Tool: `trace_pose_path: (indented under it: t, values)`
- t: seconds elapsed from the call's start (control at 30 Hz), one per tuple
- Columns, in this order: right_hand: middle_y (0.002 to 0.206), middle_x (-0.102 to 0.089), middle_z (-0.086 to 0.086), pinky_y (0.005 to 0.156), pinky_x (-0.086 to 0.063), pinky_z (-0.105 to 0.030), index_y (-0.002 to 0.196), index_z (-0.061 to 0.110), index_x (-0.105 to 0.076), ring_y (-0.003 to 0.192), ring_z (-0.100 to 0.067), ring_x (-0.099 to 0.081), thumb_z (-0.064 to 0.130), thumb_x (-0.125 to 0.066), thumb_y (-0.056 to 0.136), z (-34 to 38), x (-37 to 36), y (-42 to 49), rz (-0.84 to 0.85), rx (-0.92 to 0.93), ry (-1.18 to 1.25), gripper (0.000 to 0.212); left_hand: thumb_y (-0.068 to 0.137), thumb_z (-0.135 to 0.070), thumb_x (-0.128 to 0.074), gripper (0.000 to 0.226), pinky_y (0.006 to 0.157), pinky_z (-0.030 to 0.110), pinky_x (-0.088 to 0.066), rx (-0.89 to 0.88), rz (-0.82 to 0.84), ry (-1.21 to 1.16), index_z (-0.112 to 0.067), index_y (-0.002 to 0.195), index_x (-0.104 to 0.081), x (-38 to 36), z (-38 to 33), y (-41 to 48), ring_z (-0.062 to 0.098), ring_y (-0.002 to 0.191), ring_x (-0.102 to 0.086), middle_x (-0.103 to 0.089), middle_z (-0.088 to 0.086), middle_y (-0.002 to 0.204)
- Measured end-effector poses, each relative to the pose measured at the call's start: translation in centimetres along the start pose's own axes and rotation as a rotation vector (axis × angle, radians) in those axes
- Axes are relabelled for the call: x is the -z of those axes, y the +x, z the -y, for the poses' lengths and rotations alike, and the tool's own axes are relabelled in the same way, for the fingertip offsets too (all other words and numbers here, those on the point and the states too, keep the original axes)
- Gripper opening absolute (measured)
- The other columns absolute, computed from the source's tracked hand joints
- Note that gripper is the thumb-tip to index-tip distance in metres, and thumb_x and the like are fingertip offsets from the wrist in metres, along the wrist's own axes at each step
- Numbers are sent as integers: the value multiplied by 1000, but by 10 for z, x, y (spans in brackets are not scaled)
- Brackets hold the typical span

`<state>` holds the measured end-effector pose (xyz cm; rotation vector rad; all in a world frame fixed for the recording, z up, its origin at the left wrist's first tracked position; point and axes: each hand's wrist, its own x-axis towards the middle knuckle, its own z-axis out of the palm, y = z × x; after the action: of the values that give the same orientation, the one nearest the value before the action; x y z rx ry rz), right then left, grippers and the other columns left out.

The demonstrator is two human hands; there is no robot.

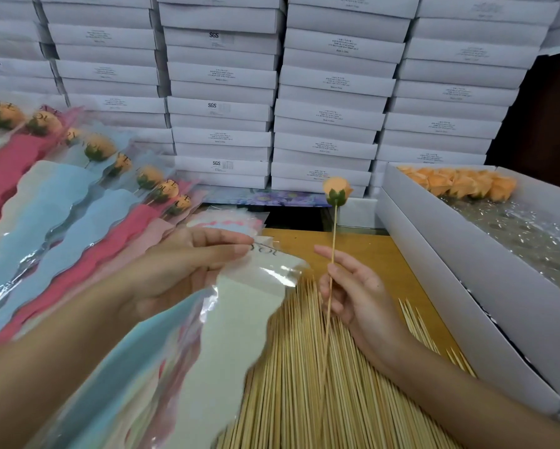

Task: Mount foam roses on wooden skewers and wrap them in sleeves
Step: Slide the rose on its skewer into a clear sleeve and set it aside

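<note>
My right hand (pixel 353 290) pinches a wooden skewer (pixel 333 241) held upright, with an orange foam rose (pixel 337 190) mounted on its top end. My left hand (pixel 188 264) pinches the top of a clear sleeve (pixel 265 273) with a pale printed panel, from a stack of sleeves that runs down toward me. The two hands are a short way apart, the sleeve to the left of the skewer. A thick heap of loose skewers (pixel 304 367) lies on the wooden table under both hands.
Several wrapped roses in pink and blue sleeves (pixel 78 189) lie fanned at the left. An open white box (pixel 450 254) at the right holds orange foam roses (pixel 460 183) and bubble wrap. Stacked white boxes (pixel 272 92) wall off the back.
</note>
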<state>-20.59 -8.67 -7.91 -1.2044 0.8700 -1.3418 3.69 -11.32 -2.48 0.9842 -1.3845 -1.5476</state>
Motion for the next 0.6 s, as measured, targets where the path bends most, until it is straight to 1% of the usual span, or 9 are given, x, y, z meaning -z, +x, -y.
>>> trace_pose_path:
  t: [0.07,0.13,0.23,0.3,0.33,0.4,0.47,0.5,0.6]
  values:
    - [55,-56,0,39,-36,-13,125,19,-58,39,-4,-40,12,-43,102,1,0,0,-27,2,-1,29,65,-19,-85,36,73,23,-59,-9,61,83,-7,97,-76,-9,1,-3,16,83,-71,-74,13,101]
    - [51,-54,-1,35,-31,-12,126,20,-57,36,-4,-36,13,-41,103,1,-1,1,-41,-1,-5,29,66,-26,-82,32,71,21,-59,-14,79,207,-7,91,-76,-16,5,-4,17,78,-68,-74,12,96]
    - [50,-52,-1,35,-29,-13,125,25,-57,36,-5,-33,17,-43,103,3,-2,0,-74,4,-34,28,77,-11,-77,3,54,17,-51,-18,70,362,-10,78,-75,-23,11,-5,18,59,-61,-68,13,79]
    - [50,-50,1,37,-30,-14,125,26,-57,37,-5,-32,15,-43,102,3,-2,0,-107,23,-39,29,81,-2,-74,10,48,17,-46,3,105,419,-12,81,-72,-23,16,-4,14,48,-56,-64,7,74]
    - [51,-49,2,37,-31,-14,125,26,-57,37,-4,-32,12,-43,102,4,-2,0,-124,28,-35,30,80,-1,-75,15,48,19,-45,23,130,430,-13,87,-72,-23,17,-4,15,50,-55,-62,3,75]
    - [52,-50,4,39,-34,-14,122,27,-58,38,-4,-33,9,-44,100,5,-1,0,-153,29,-39,32,79,1,-75,35,50,23,-48,74,173,429,-20,106,-70,-21,18,-4,25,64,-59,-67,-6,85]
    - [53,-50,5,41,-37,-17,120,27,-61,40,-4,-35,5,-45,99,4,0,1,-172,29,-50,34,77,4,-76,58,53,24,-51,124,191,391,-28,124,-61,-19,20,-4,43,80,-61,-69,-12,111]
    - [54,-50,5,43,-38,-19,119,26,-62,41,-5,-35,5,-45,99,3,0,1,-177,30,-55,34,74,3,-77,69,55,25,-52,134,195,381,-31,130,-56,-18,21,-4,47,89,-61,-62,-16,125]
    - [55,-48,7,48,-36,-24,114,24,-66,43,-4,-35,6,-44,100,1,1,2,-180,34,-93,32,67,-4,-77,87,73,36,-58,129,258,378,-34,142,-42,-15,24,-3,35,105,-66,-41,-18,147]
